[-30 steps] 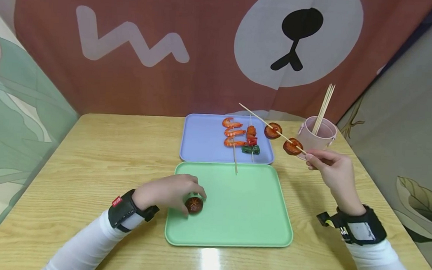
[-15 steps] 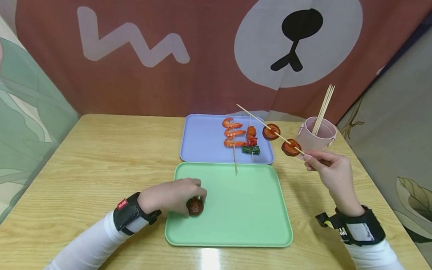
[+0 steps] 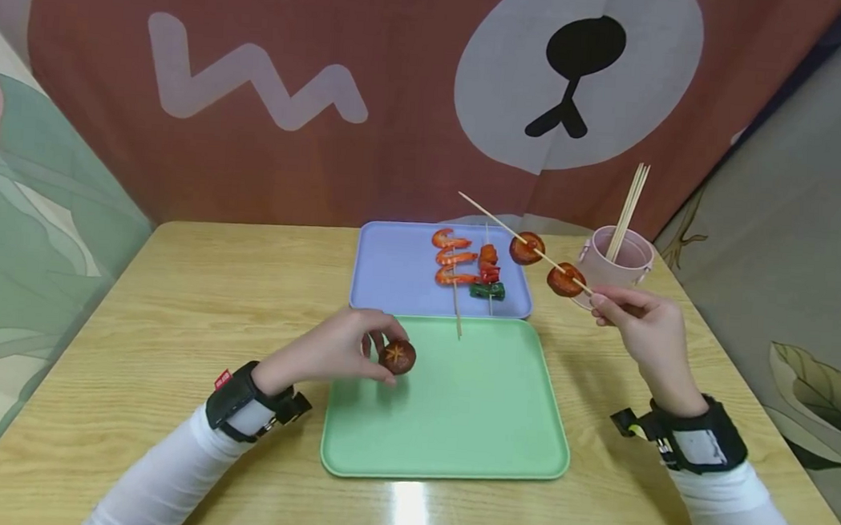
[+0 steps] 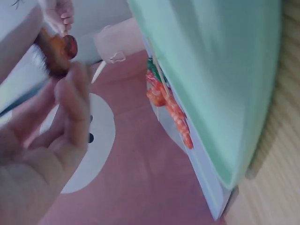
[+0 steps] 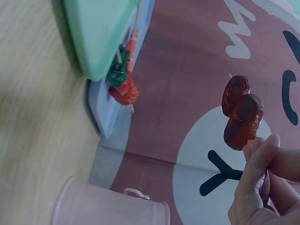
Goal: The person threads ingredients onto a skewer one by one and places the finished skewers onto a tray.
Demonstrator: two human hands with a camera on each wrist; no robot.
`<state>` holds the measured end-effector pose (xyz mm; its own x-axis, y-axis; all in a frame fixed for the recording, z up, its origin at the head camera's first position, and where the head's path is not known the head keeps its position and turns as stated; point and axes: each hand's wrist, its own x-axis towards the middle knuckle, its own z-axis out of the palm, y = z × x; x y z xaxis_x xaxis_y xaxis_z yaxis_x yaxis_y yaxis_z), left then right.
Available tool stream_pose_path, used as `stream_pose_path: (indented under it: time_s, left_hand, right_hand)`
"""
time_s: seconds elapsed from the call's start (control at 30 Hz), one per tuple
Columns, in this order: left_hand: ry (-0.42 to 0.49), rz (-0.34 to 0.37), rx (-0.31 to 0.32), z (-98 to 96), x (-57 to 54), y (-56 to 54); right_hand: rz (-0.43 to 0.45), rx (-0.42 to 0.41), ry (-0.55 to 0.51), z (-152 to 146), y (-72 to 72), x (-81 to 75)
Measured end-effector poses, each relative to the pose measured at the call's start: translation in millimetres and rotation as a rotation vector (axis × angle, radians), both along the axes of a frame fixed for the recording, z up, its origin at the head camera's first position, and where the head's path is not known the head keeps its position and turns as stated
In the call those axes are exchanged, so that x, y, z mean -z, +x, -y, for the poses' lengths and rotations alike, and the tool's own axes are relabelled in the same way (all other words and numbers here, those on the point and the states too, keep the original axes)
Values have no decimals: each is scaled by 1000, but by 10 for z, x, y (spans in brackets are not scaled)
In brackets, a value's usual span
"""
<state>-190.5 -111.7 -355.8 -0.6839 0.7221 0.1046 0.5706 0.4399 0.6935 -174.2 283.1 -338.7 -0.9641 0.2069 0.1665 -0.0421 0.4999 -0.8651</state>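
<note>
My left hand [image 3: 346, 346] pinches a brown mushroom cap [image 3: 396, 357] with a star-shaped cut on top, held above the left part of the green tray [image 3: 454, 425]. In the left wrist view the same cap [image 4: 54, 56] is blurred at the fingertips. My right hand [image 3: 637, 316] pinches the lower end of a thin wooden skewer [image 3: 491, 217] that slants up to the left. Two mushroom caps [image 3: 566, 279] are threaded on it, spaced apart, and its upper end is bare. The right wrist view shows those two caps [image 5: 243, 122] overlapping just beyond the fingertips.
Behind the green tray lies a blue tray [image 3: 391, 269] bearing a shrimp skewer [image 3: 457, 257], whose stick reaches over the green tray, and a skewer of red and green pieces [image 3: 488, 272]. A pink bucket [image 3: 597, 265] with several bare sticks [image 3: 630, 203] stands at back right.
My left hand has gripped the mushroom cap from the green tray, lifted it and moved it slightly away from me. The right hand with its skewer has barely shifted.
</note>
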Motion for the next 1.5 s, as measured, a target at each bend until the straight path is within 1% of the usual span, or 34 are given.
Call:
stream_pose_path:
  time_s: [0.1, 0.2, 0.3, 0.47, 0.57, 0.7, 0.83, 0.93, 1.03, 1.13, 1.3, 1.37, 1.5]
  left_hand:
    - [145, 66, -85, 8, -41, -36]
    - [302, 164, -136, 7, -91, -79]
    - [429, 271, -156, 0, -154, -117]
    - [606, 456, -181, -20, -237, -158]
    - [694, 523, -210, -31, -259, -191]
    - [834, 600, -200, -44, -277, -245]
    - [1010, 665, -150, -75, -315, -278]
    - [1137, 658, -123, -106, -346, -305]
    - [1235, 608, -114, -143, -370, -352]
    - [1313, 556, -131, -189, -387, -412]
    - [1404, 448, -198, -276, -435, -533]
    - [1424, 407, -222, -310, -464, -582]
    - [1454, 340, -245, -347, -512, -657]
  right_hand:
    - [-10, -1, -36, 21, -16, -37]
    - [-28, 5, -56, 53, -21, -77]
    - [-51, 6, -65, 93, -29, -125]
    - [-98, -8, -80, 172, -43, -202]
    - [-121, -22, -71, 217, -36, -230]
    - [-156, -44, -64, 269, -20, -261]
    - [-191, -70, -76, 315, -12, -289]
    - [-215, -98, -90, 340, 1, -306]
    - [-235, -123, -99, 354, 20, -323]
    - [-244, -137, -114, 365, 41, -344]
    - [-248, -150, -91, 402, 75, -383]
    - [-240, -152, -58, 421, 91, -393]
    - [-210, -163, -13, 454, 127, -409]
